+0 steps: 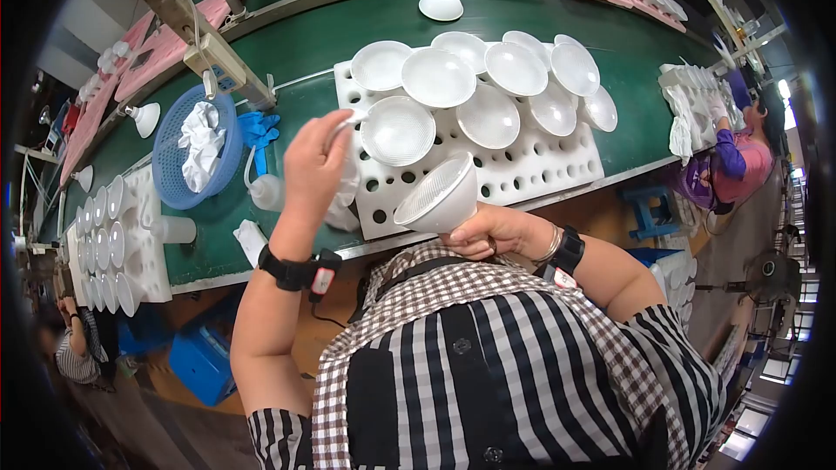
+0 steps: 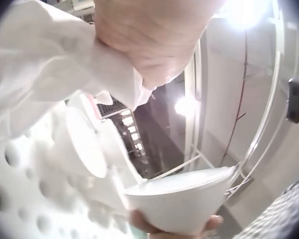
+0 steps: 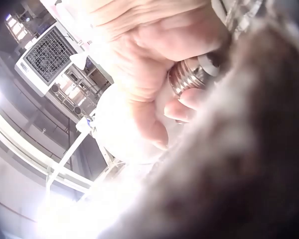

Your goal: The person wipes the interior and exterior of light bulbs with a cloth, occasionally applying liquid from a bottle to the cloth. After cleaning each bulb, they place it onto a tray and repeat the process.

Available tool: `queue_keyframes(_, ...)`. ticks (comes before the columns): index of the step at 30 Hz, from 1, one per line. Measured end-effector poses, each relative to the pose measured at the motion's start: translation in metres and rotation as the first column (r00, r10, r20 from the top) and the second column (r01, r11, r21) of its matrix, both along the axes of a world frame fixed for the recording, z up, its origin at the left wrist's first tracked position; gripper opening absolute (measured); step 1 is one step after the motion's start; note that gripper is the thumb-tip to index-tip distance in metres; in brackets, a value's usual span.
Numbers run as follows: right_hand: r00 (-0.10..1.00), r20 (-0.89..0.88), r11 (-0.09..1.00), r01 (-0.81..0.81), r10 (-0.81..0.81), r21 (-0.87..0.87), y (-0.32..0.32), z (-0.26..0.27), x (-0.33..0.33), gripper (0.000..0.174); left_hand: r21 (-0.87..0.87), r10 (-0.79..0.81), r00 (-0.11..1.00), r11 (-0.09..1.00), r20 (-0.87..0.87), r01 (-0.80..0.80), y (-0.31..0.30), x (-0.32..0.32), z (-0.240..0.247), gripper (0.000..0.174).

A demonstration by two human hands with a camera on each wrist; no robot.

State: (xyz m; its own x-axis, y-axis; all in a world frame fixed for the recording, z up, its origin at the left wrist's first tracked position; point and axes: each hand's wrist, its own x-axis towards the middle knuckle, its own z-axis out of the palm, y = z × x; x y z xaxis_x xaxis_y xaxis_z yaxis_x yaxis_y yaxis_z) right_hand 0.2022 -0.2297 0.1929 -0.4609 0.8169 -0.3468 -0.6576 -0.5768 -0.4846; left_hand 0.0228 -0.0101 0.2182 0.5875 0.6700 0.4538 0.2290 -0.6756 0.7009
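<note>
My right hand (image 1: 498, 231) grips a white reflector bulb (image 1: 442, 194) close to the apron, its ribbed round face tilted up and to the left. In the right wrist view the fingers curl around the neck, and the metal screw base (image 3: 187, 74) shows beside the palm. My left hand (image 1: 313, 161) is raised left of that bulb and pinches a white cloth (image 2: 45, 69), which hangs down beside the foam tray. Behind both hands, several more white reflector bulbs (image 1: 438, 78) stand face up in the white foam tray (image 1: 383, 218) with round holes.
A blue basket (image 1: 165, 165) with crumpled white cloth, blue gloves (image 1: 259, 129) and a white squeeze bottle (image 1: 266, 192) stand to the left on the green bench (image 1: 305, 17). One bulb (image 1: 441, 2) stands near the far rail. Another filled foam tray (image 1: 148, 235) lies far left. A person (image 1: 740, 152) works at right.
</note>
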Motion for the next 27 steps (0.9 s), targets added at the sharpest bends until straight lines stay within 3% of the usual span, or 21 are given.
queue_keyframes(1,1.000,0.008,1.000,0.007,-0.007,-0.021,0.000,0.002,0.000,0.017,0.001,0.001,1.000,1.000,-0.001,-0.001,-0.006,0.002,0.007,0.024)
queue_keyframes(2,1.000,0.018,0.999,0.016,-0.015,-0.043,0.000,0.003,-0.001,0.016,-0.206,-0.163,0.986,0.964,0.043,0.169,-0.017,0.003,0.013,0.026)
queue_keyframes(3,1.000,0.018,0.999,0.015,-0.015,-0.042,-0.001,0.001,-0.001,0.016,-0.392,-0.310,0.943,0.858,0.120,0.332,-0.028,0.003,0.017,0.027)
queue_keyframes(5,0.999,-0.015,0.998,0.029,-0.030,-0.049,0.000,-0.002,-0.002,0.016,-0.715,-0.462,0.869,0.546,0.178,0.436,-0.044,0.002,0.025,0.028)
queue_keyframes(6,1.000,-0.014,0.998,0.027,-0.027,-0.049,0.000,0.001,-0.002,0.016,-0.750,-0.552,0.830,0.516,0.079,0.415,-0.044,-0.001,0.029,0.029)
queue_keyframes(9,0.999,0.034,0.996,0.031,-0.028,-0.078,0.000,0.008,-0.004,0.015,-0.776,-0.484,0.846,0.438,0.222,0.454,-0.050,-0.004,0.020,0.032)
queue_keyframes(14,1.000,-0.017,0.993,0.023,-0.025,-0.115,0.004,0.005,-0.004,0.015,-0.827,-0.426,0.873,0.383,0.238,0.412,-0.055,-0.008,0.021,0.037)
queue_keyframes(16,1.000,-0.007,0.993,0.023,-0.024,-0.119,0.005,0.006,-0.005,0.015,-0.794,-0.428,0.842,0.359,0.327,0.491,-0.057,-0.011,0.020,0.039)
queue_keyframes(19,1.000,0.016,0.990,0.027,-0.025,-0.135,0.007,0.010,-0.007,0.015,-0.811,-0.403,0.855,0.345,0.326,0.472,-0.061,-0.014,0.014,0.043)
queue_keyframes(26,0.997,0.076,0.986,0.009,0.004,-0.168,0.011,0.009,-0.007,0.015,-0.866,-0.267,0.891,0.250,0.367,0.432,-0.066,-0.007,0.009,0.039)
queue_keyframes(27,0.997,0.076,0.986,0.007,0.006,-0.169,0.011,0.010,-0.008,0.015,-0.881,-0.240,0.905,0.242,0.350,0.405,-0.067,-0.005,0.008,0.031)
